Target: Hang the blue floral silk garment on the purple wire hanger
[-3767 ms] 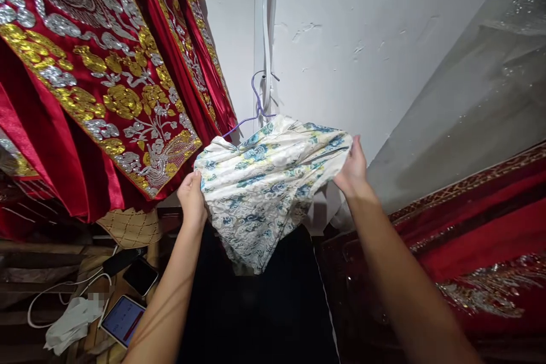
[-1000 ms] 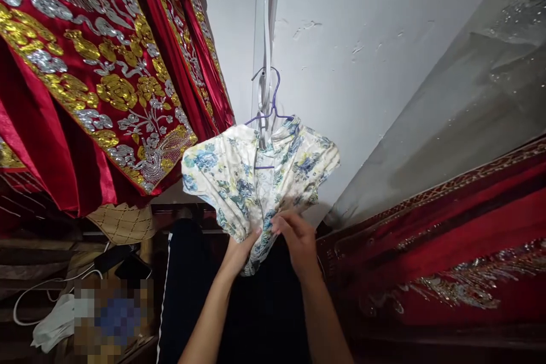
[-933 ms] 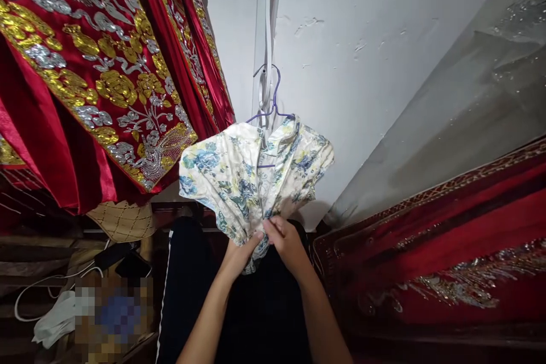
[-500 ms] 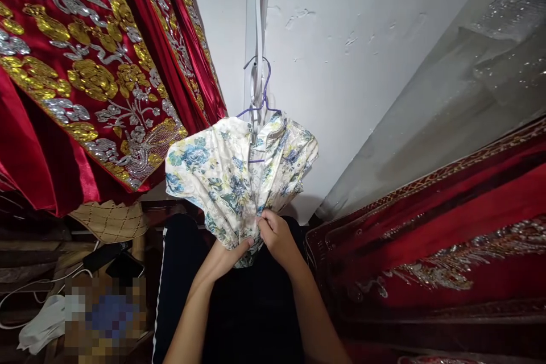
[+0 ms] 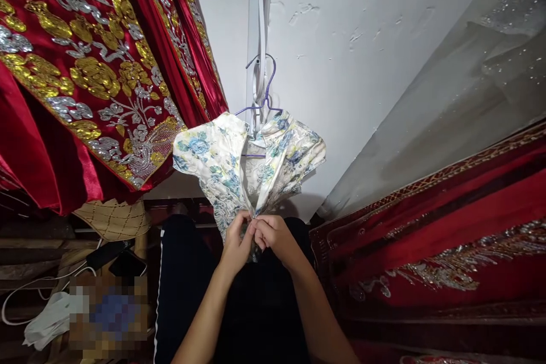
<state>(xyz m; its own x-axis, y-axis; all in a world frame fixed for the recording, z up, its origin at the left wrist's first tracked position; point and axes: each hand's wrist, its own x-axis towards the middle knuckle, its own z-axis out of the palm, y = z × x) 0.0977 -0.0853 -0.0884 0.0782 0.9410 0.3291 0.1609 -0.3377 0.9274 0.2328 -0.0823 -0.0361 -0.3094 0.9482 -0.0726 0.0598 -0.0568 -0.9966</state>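
**Both hands pinch the floral garment at its front opening**

Where the two front edges of the floral garment [image 5: 230, 165] come together, the fingertips of both hands meet and press the cloth between them. The left hand [image 5: 236, 243] has its fingers [image 5: 244, 222] curled and closed on the left edge; the right hand [image 5: 273, 237] has its fingers [image 5: 261, 226] bent and closed on the right edge, knuckle to knuckle with the left. The pinched spot sits at the lower end of the garment, and the rest of the cloth fans upward and outward from the fingers to the collar. That collar hangs on a purple wire hanger [image 5: 261, 103], hooked at the white wall [image 5: 341, 40]. A dark garment [image 5: 239, 301] lies below the forearms. Red embroidered robes [image 5: 85, 79] hang to the left, and another red embroidered cloth [image 5: 447, 239] spreads to the right. Low left, a white cable [image 5: 25, 298] and crumpled white cloth [image 5: 45, 321] lie on a wooden surface.
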